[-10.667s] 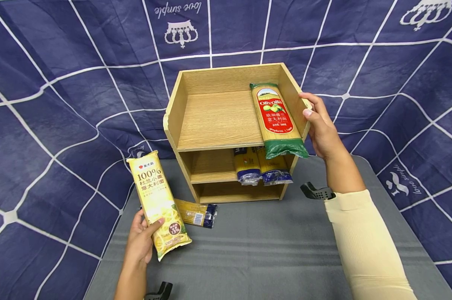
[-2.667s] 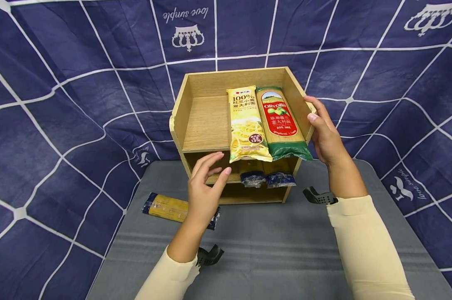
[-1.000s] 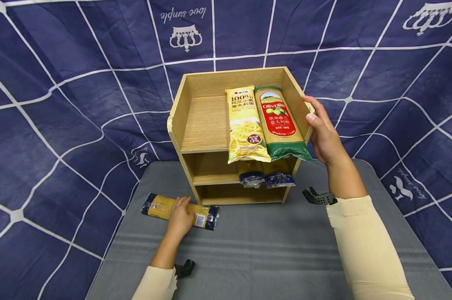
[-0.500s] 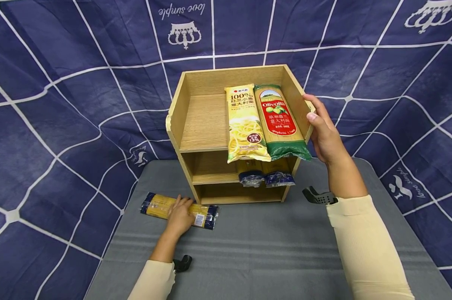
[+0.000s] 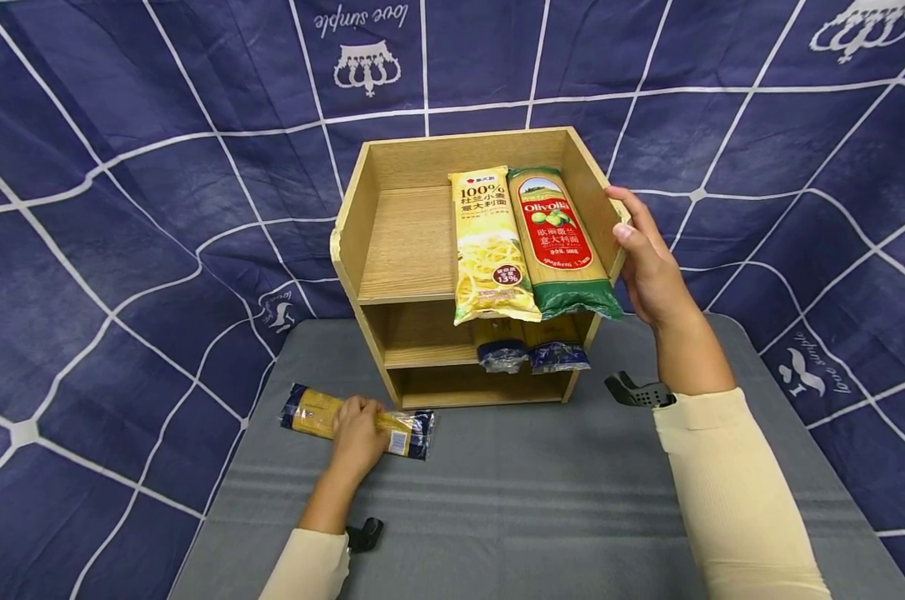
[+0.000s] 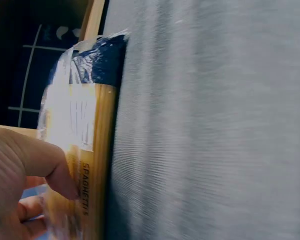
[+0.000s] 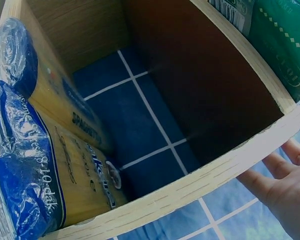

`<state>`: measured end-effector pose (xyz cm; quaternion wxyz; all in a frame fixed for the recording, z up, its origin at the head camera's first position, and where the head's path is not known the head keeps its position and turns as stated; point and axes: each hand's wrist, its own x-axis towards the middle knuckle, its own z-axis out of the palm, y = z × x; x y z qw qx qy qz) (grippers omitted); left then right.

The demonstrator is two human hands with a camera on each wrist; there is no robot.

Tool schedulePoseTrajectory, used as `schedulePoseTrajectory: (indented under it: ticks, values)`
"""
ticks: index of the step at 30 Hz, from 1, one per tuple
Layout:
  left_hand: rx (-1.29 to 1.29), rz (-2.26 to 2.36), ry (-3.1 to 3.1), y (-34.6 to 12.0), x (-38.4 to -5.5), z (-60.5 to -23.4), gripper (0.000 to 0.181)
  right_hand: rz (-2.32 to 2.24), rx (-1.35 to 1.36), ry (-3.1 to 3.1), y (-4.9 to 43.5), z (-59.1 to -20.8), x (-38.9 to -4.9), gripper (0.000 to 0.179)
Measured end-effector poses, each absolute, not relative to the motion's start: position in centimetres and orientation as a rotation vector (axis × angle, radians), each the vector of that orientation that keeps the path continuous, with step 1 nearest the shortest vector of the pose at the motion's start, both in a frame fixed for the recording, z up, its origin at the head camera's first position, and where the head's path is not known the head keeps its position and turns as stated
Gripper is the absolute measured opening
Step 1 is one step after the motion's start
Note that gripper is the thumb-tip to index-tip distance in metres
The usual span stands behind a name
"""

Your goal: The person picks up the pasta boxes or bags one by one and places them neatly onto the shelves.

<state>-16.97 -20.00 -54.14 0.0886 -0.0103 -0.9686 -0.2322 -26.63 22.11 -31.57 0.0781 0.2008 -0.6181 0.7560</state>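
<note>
A spaghetti pack (image 5: pixel 313 412) with dark blue ends lies on the grey cloth, left of a small wooden shelf (image 5: pixel 407 242). My left hand (image 5: pixel 358 437) grips it near its middle from above; in the left wrist view the thumb (image 6: pixel 57 167) presses on the printed side and other fingers reach round the far side. My right hand (image 5: pixel 651 267) holds the edge of the shelf's right side panel, its fingers along the outer face. On the top board lie a yellow pasta pack (image 5: pixel 493 246) and a green-ended red-label spaghetti pack (image 5: pixel 561 237), side by side.
Two blue-ended spaghetti packs (image 5: pixel 502 354) (image 7: pixel 27 165) sit on the middle level at the right, their ends jutting out. Both top packs overhang the front edge. Dark blue checked cloth (image 5: pixel 197 167) hangs behind and at both sides.
The yellow pack went from my left hand onto the top board beside the red-label pack. My left hand then moved down to the pack on the cloth, its fingers now closer round it.
</note>
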Motion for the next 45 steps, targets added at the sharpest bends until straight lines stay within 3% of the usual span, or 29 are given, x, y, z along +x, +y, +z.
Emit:
schedulePoseTrajectory:
  ticks: [14,23,27,32,37,45]
  values:
    - [-0.049,-0.783,-2.514,-21.0,-11.7,-55.5,0.031,2.277,0.598,-1.826,22.0,-31.7,-26.7,0.053]
    - [0.205,-0.945,-2.505,-22.2,-7.9,-55.1,0.025,2.275,0.593,-1.824,22.2,-31.5,-26.5,0.053]
    - [0.452,-1.051,-2.572,-23.2,-7.2,-54.8,0.007,2.269,0.584,-1.842,22.2,-31.4,-26.5,0.053]
    - [0.77,-1.323,-2.6,-24.2,-6.4,-54.6,0.04,2.278,0.594,-1.843,21.9,-31.4,-26.6,0.052]
    - [0.844,-1.271,-2.653,-24.4,-6.7,-54.5,0.07,2.286,0.594,-1.824,21.9,-31.5,-26.6,0.052]
    - [0.774,-0.963,-2.767,-24.0,-8.5,-54.4,0.077,2.298,0.603,-1.82,21.9,-31.6,-26.6,0.052]
